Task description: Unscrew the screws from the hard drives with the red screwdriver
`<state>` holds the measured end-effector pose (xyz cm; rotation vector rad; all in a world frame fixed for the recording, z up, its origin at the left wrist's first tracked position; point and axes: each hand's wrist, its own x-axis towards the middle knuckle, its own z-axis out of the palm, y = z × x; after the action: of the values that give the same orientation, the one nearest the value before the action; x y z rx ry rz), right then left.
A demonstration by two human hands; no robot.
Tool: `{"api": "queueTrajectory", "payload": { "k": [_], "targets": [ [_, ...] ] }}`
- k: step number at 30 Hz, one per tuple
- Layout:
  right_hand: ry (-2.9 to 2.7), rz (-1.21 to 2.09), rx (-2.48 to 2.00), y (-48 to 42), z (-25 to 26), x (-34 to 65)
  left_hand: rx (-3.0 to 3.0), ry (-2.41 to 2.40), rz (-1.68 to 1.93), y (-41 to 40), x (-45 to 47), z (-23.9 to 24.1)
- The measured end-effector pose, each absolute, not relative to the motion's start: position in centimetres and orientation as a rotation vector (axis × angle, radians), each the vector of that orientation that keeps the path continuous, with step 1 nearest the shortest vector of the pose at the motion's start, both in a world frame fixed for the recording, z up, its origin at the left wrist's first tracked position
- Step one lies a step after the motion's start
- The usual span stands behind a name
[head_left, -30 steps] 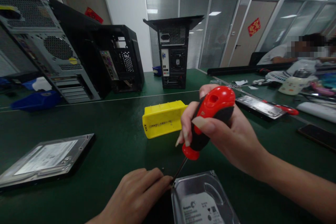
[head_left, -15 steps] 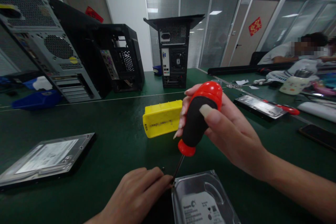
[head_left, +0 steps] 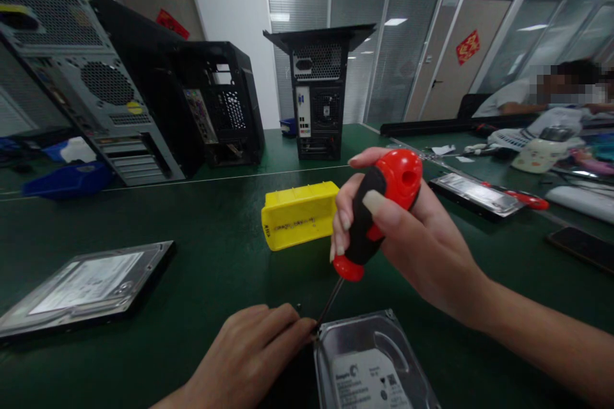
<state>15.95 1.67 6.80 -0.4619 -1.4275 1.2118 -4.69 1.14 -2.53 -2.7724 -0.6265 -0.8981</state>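
A red and black screwdriver [head_left: 369, 223] is gripped in my right hand [head_left: 426, 243], thumb along the handle. Its shaft slants down to the upper left corner of a silver hard drive [head_left: 369, 358] with a white label, cut off by the bottom edge of the view. My left hand [head_left: 254, 348] is closed, its fingertips pinched together at that corner beside the screwdriver's tip. Whatever they hold there is hidden. A tiny dark piece, possibly a screw [head_left: 299, 306], lies just beyond my left fingers.
A yellow bin [head_left: 302, 220] stands behind my right hand. Another hard drive [head_left: 91, 284] lies left, a third [head_left: 477, 195] right near a phone [head_left: 582, 248]. Computer cases [head_left: 319, 96] and a blue bin [head_left: 70, 180] stand farther back. A person [head_left: 513, 99] sits at the far right.
The screwdriver's handle has tilted and turned to the right in my right hand, its tip staying at the drive's corner. My left hand and the drive are almost unchanged.
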Motion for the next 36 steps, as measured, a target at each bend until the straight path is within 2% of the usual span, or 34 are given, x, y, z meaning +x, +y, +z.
{"api": "queueTrajectory", "payload": {
  "k": [10,20,36],
  "targets": [
    [-1.4,1.279,-0.437,1.51,6.75,16.13,-2.788,-0.617,-0.905,1.34,-4.62,-2.77],
    [-1.398,1.123,-0.452,1.97,6.51,15.72,-2.789,-0.631,-0.897,1.21,-4.65,-2.97],
    [-1.373,1.061,-0.475,1.82,6.67,15.62,-2.748,-0.576,-0.947,1.29,-4.57,-2.33]
  ]
}}
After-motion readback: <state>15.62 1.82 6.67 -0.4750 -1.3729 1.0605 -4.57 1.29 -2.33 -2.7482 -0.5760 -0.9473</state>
